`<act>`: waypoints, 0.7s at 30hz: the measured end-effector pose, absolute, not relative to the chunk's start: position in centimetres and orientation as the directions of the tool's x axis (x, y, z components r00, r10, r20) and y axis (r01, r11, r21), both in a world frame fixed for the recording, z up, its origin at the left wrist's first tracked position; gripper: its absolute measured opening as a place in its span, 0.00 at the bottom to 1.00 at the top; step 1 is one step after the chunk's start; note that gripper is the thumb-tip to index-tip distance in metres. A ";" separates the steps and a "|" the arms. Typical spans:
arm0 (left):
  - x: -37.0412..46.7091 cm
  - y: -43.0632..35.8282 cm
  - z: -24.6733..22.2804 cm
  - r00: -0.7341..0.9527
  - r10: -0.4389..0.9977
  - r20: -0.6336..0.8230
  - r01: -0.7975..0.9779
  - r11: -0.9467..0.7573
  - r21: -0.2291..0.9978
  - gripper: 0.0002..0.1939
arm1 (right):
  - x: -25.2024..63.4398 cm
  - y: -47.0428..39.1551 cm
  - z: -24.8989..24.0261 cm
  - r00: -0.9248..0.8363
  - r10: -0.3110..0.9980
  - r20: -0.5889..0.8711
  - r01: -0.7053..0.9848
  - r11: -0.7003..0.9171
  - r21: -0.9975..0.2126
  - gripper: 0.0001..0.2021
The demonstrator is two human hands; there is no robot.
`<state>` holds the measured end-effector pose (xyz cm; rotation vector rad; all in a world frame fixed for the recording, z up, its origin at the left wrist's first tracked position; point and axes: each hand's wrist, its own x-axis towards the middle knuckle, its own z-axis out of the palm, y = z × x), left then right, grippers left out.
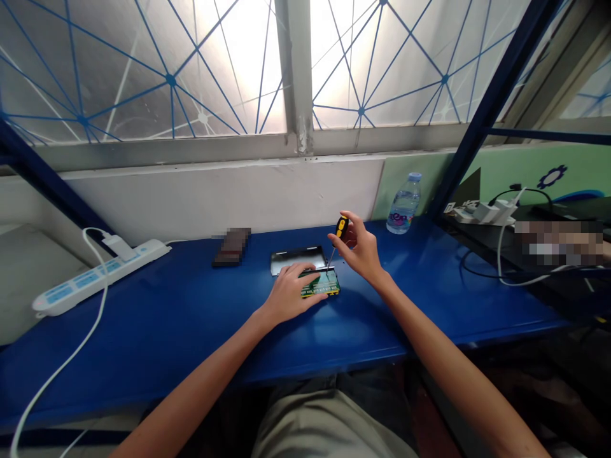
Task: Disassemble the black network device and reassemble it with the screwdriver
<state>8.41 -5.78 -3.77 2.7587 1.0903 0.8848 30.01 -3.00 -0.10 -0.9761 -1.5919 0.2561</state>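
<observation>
A yellow-and-black screwdriver (340, 228) is gripped at its handle between the fingers of my right hand (363, 249). Its thin shaft points down, and the tip meets the back part of a green circuit board (328, 280) with yellow along its front edge. My left hand (289, 294) grips the board from the left, fingers over the top and thumb along the front, hiding its left part. Just behind the board lies a shallow black case part (294, 257), partly covered by my left fingers.
On the blue table (191, 337), a dark phone-like object (231, 248) lies back left. A white power strip (100, 280) with a cable is at far left. A water bottle (403, 205) stands back right, near a blue frame post (470, 133). Chargers and cables (496, 210) sit farther right.
</observation>
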 end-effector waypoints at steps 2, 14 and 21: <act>8.4 -5.8 -3.8 0.587 0.641 0.494 0.614 -0.750 0.244 0.17 | 30.0 -3.0 -0.1 0.040 0.698 0.715 0.447 0.627 -0.638 0.27; 8.2 -5.8 -3.8 0.596 0.637 0.489 0.611 -0.755 0.238 0.17 | 29.9 -3.1 -0.1 0.013 0.672 0.740 0.488 0.642 -0.591 0.25; 8.2 -5.8 -3.7 0.596 0.639 0.486 0.608 -0.755 0.246 0.17 | 29.8 -3.4 -0.1 -0.014 0.674 0.738 0.492 0.647 -0.582 0.25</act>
